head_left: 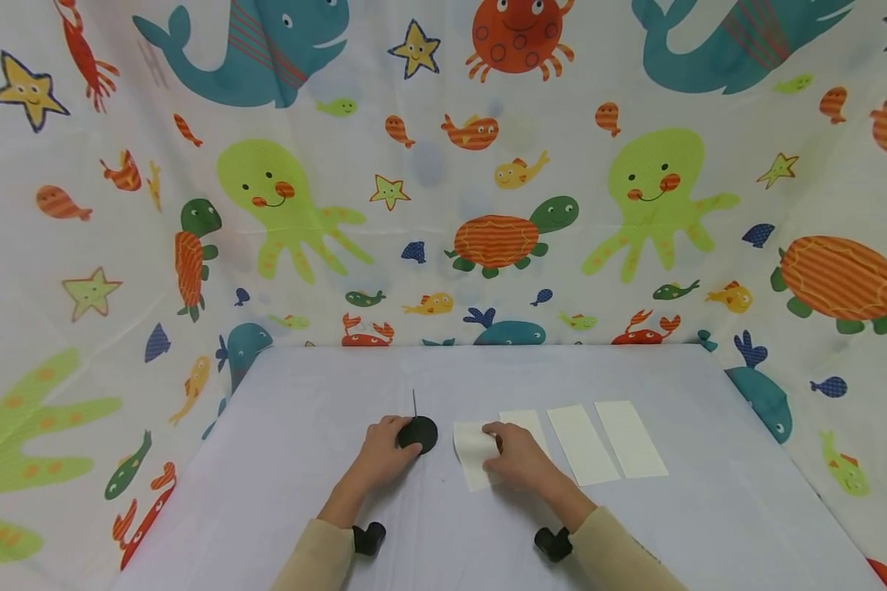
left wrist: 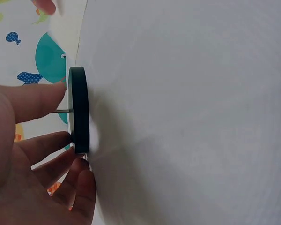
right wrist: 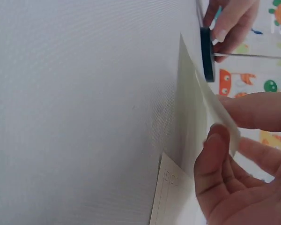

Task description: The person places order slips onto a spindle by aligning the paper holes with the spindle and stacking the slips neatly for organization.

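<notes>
A receipt spike (head_left: 418, 435), a round black base with a thin upright metal rod, stands on the white-covered table. My left hand (head_left: 381, 453) holds the base by its edge; in the left wrist view the thumb lies near the rod and the fingers (left wrist: 51, 145) are around the rim. Just right of the spike, my right hand (head_left: 521, 460) pinches a pale paper slip (head_left: 471, 447). In the right wrist view that slip (right wrist: 210, 108) curves up from the table between thumb and fingers. Another slip (head_left: 525, 422) lies partly hidden behind the right hand.
Two more pale slips, a middle one (head_left: 582, 445) and a far-right one (head_left: 631, 439), lie flat in a row. A slip in the right wrist view bears faint printing (right wrist: 168, 183). A sea-animal curtain (head_left: 429, 164) hangs behind the table.
</notes>
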`<state>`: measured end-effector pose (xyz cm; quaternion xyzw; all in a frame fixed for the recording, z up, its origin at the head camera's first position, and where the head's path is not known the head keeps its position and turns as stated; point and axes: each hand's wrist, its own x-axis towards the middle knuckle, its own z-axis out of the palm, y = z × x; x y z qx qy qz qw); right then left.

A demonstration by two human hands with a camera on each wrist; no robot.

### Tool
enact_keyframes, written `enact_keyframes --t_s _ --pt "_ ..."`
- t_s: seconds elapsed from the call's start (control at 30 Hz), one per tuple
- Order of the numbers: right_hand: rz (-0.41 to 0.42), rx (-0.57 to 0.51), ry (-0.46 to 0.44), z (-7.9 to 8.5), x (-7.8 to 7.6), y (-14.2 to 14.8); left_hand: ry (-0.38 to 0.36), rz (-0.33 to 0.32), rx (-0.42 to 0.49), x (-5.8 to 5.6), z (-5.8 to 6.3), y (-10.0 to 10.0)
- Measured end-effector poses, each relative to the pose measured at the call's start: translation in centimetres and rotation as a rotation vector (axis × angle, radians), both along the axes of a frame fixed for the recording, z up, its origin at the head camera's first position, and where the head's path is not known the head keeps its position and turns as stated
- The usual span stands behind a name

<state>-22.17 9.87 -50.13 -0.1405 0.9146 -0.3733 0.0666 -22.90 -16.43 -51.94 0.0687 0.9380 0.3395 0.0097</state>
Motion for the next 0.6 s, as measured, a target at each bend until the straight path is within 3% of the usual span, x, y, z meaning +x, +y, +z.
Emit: enact_keyframes --t_s 0.23,0.43,0.6 --pt "-0.069 -0.129 -0.075 0.08 0.04 0.00 -0.006 -0.007 0.013 -0.05 0.13 -0.02" --pt "-0.135 -0.172 -0.033 -0.59 -0.20 0.01 -0.011 -0.020 0.029 -0.05 0.18 0.06" --pt "-0.136 -0.190 0.003 -0.63 -0.24 -0.12 -0.025 -0.004 0.021 0.00 0.15 0.01"
